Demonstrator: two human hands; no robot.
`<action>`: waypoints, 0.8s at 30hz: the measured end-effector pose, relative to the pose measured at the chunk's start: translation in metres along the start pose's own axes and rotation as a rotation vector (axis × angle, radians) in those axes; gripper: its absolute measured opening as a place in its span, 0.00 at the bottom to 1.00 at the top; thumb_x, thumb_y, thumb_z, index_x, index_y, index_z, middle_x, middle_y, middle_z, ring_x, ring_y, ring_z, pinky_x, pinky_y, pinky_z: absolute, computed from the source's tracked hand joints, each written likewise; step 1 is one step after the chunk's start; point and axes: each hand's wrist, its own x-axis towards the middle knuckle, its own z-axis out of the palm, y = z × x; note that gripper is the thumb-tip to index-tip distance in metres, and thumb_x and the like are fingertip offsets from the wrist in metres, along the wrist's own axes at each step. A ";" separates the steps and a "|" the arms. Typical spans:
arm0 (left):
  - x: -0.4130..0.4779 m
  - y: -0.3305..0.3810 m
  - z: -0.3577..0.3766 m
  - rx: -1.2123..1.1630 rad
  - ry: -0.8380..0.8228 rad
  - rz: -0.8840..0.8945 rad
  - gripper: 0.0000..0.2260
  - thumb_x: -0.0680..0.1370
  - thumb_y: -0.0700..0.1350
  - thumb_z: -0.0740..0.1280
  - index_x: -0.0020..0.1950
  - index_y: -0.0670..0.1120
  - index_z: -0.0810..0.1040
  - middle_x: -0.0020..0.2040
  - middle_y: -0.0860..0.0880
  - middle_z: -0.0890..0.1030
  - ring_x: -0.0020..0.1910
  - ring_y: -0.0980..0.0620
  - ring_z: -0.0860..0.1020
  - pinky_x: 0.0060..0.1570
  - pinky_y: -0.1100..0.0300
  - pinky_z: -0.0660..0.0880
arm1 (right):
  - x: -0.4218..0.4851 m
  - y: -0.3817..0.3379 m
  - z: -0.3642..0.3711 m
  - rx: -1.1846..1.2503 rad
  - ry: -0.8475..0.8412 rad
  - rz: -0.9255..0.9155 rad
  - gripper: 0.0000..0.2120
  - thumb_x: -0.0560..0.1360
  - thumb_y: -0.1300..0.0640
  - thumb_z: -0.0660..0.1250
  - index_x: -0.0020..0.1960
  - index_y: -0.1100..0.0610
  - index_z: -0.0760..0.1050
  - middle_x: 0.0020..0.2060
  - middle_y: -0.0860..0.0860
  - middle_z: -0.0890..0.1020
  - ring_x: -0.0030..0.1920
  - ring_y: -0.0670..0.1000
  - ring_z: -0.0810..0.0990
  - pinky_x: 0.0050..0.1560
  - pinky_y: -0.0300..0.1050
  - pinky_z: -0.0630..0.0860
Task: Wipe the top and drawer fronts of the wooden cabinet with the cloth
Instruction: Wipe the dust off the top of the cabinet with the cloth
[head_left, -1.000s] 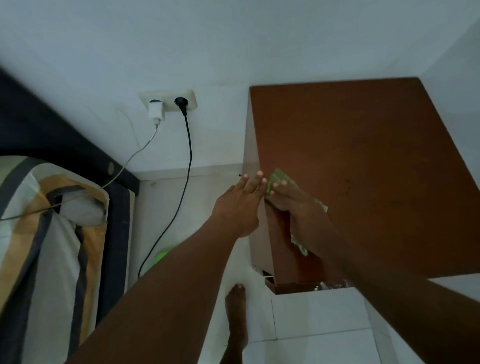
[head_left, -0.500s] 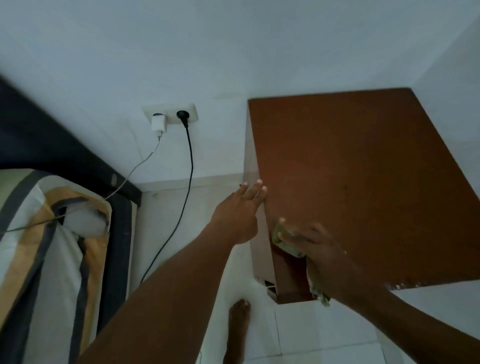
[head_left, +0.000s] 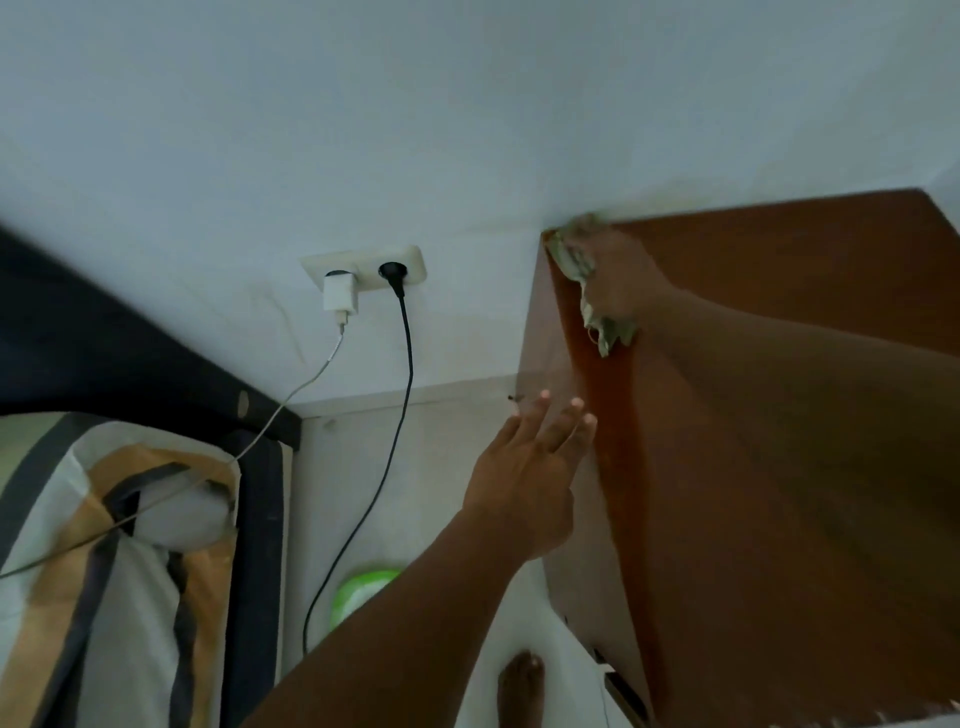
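From the head camera, the wooden cabinet (head_left: 779, 467) fills the right half of the view, its flat top running back to the white wall (head_left: 363, 130). The right hand (head_left: 621, 280) is stretched out to the top's far left corner, clenched on the green cloth (head_left: 576, 260), which is bunched under the palm; a loose tail of it hangs out near the wrist. This part of the picture is blurred, so exactly how the fingers lie cannot be told. The left hand (head_left: 530, 478) is released, fingers spread and holding nothing, raised just beside the cabinet's left edge; whether it touches the wood cannot be told. Left of the cabinet a wall socket (head_left: 363, 267) carries a white charger (head_left: 340, 299) and a black plug (head_left: 390, 273), their cables hanging down toward the floor, and a bed (head_left: 104, 545) lies further left. A bare foot (head_left: 519, 686) stands near the cabinet's front corner. The drawer fronts are scarcely in view, so the top appears to be the surface in hand. The risk here seems to be at the corner: a stroke carried past the edge could drop the cloth behind the cabinet, and the trailing end could leave the rim only partly wiped
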 end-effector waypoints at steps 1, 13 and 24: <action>0.001 0.000 0.003 0.003 -0.002 0.000 0.37 0.79 0.44 0.62 0.82 0.51 0.43 0.83 0.50 0.43 0.80 0.46 0.37 0.79 0.47 0.44 | -0.002 0.002 0.011 -0.060 -0.005 -0.040 0.28 0.73 0.65 0.58 0.73 0.62 0.65 0.74 0.62 0.65 0.75 0.63 0.62 0.73 0.61 0.61; -0.002 0.009 -0.008 -0.014 -0.036 -0.078 0.37 0.77 0.41 0.61 0.83 0.50 0.47 0.83 0.50 0.46 0.81 0.46 0.40 0.79 0.48 0.48 | -0.119 0.006 0.020 -0.031 -0.051 -0.149 0.30 0.73 0.59 0.54 0.76 0.51 0.64 0.77 0.50 0.62 0.78 0.54 0.55 0.74 0.60 0.53; 0.003 0.029 -0.017 0.072 -0.118 -0.184 0.37 0.78 0.44 0.62 0.83 0.47 0.46 0.83 0.50 0.45 0.81 0.45 0.41 0.79 0.47 0.50 | -0.291 -0.005 0.045 0.109 0.070 -0.200 0.32 0.69 0.72 0.63 0.71 0.54 0.70 0.73 0.52 0.68 0.76 0.54 0.61 0.74 0.60 0.59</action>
